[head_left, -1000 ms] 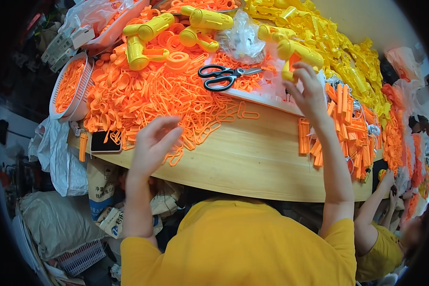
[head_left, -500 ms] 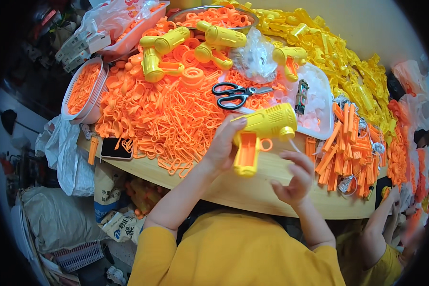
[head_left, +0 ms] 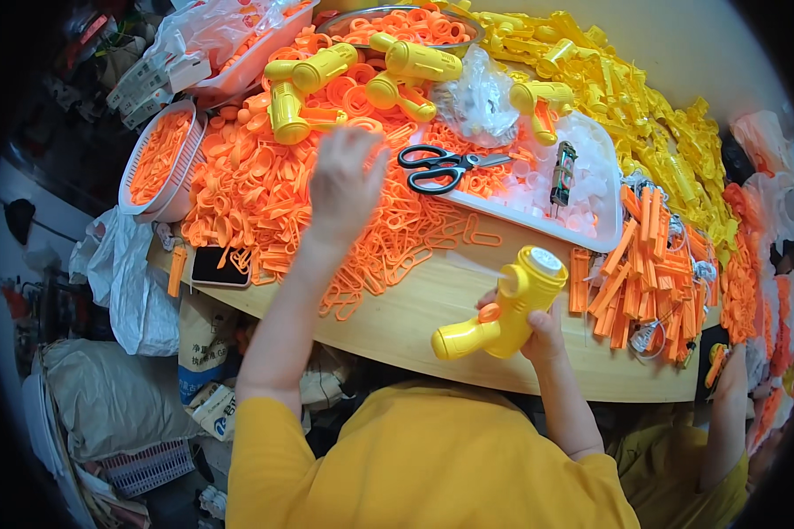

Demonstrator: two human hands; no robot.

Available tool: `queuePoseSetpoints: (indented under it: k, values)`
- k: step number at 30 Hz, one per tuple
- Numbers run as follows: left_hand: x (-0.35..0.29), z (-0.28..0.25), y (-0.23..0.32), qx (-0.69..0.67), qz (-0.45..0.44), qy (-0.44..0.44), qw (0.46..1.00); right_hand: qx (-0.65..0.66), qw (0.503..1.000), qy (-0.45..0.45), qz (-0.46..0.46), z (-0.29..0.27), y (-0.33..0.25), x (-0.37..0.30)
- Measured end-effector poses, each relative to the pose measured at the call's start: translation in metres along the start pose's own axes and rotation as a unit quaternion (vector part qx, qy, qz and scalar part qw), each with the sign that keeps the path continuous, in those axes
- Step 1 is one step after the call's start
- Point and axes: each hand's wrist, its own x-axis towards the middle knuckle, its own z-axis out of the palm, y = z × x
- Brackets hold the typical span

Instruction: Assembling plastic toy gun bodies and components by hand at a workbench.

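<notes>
Head view: since half a second ago, the yellow toy gun (head_left: pixel 510 313) has passed from the left grip (head_left: pixel 346 181) to the right grip (head_left: pixel 545 337). The right grip is clasped around its body over the front part of the wooden counter (head_left: pixel 397 322); the handle, which hung down, now points left, with the pale round end upward. The left grip has shifted over the heap of orange plastic parts (head_left: pixel 256 207); its fingers are blurred, so whether they pinch anything cannot be told. Counted: one held gun, one second gun (head_left: pixel 541 93) by the far side of one white tray (head_left: pixel 547 231), one dark electronic module (head_left: pixel 561 174) in that tray, one pair of scissors (head_left: pixel 454 166), one phone (head_left: pixel 218 267). Other yellow pieces overlap too much to count.
</notes>
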Motion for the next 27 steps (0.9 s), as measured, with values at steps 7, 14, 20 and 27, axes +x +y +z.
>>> queuePoseSetpoints:
  k: [7,14,20,27]
  values:
    - [0.039,-0.004,-0.058,0.127,-0.003,-0.149,0.981,-0.037,0.997,0.06,0.039,-0.012,0.009,-0.023]
    - [-0.013,-0.004,0.023,-0.225,0.107,-0.249,0.936,-0.022,0.988,0.151,0.013,-0.036,-0.011,-0.041]
    - [-0.103,0.04,0.046,-0.235,0.253,-0.366,0.864,-0.071,0.986,0.152,0.026,-0.066,-0.02,-0.054]
    - [-0.117,0.037,0.09,-0.14,0.052,-0.321,0.935,-0.169,0.96,0.206,0.086,-0.065,-0.031,-0.065]
